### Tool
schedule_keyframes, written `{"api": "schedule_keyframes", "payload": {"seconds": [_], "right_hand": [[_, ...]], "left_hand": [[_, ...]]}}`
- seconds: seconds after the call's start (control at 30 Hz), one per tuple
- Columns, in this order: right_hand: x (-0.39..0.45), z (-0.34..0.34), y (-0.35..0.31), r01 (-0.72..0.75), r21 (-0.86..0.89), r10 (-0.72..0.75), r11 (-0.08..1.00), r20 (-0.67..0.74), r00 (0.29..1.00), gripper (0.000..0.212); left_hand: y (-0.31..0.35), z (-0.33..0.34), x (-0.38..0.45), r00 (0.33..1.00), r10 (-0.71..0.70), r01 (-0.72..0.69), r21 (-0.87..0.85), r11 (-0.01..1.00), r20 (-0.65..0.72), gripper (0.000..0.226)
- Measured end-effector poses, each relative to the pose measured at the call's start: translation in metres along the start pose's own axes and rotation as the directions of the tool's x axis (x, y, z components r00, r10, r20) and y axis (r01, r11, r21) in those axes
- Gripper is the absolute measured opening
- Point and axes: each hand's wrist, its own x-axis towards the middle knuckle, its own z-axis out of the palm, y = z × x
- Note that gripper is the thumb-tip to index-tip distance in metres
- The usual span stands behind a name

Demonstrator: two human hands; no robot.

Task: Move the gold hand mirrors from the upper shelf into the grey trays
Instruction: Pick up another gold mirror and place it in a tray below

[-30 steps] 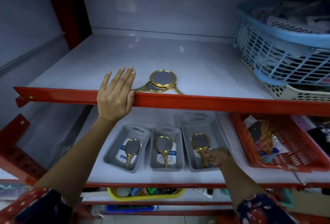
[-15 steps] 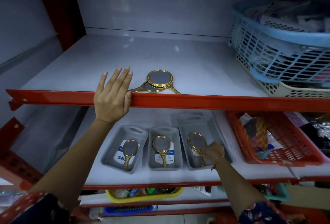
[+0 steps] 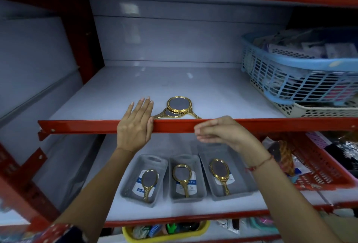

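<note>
- Resting flat on the red shelf edge (image 3: 87, 126), the left hand (image 3: 134, 126) lies open, holding nothing.
- Right hand (image 3: 220, 132) hovers empty, fingers loosely curled, before that edge.
- Two stacked gold mirrors (image 3: 179, 107) lie on the upper shelf beside the left fingertips.
- Each of three grey trays (image 3: 203, 167) below holds one mirror.

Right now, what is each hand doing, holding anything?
Left hand: open, flat on the shelf edge, holding nothing.
Right hand: loosely curled, empty.

left hand (image 3: 135, 124): flat, palm down, fingers (image 3: 144, 105) straight & together, arm reaching up
right hand (image 3: 219, 131): raised, empty, fingers loosely curled, blurred; red thread on wrist
</note>
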Motion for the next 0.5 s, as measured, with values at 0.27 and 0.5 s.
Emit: {"api": "schedule_keyframes", "payload": {"seconds": [0.27, 0.5], "right_hand": [[0.080, 0.008, -0.047, -0.141, -0.628, -0.125, 0.765, -0.360, 0.924, 0.026], [0.091, 0.018, -0.058, -0.236, -0.705, 0.031, 0.669, -0.290, 0.957, 0.026]], "left_hand": [[0.001, -0.007, 0.000, 0.996, -0.043, 0.045, -0.022, 0.999, 0.083, 0.050], [0.001, -0.008, 0.001, 0.992, -0.052, 0.056, -0.033, 0.998, 0.115, 0.050]]}}
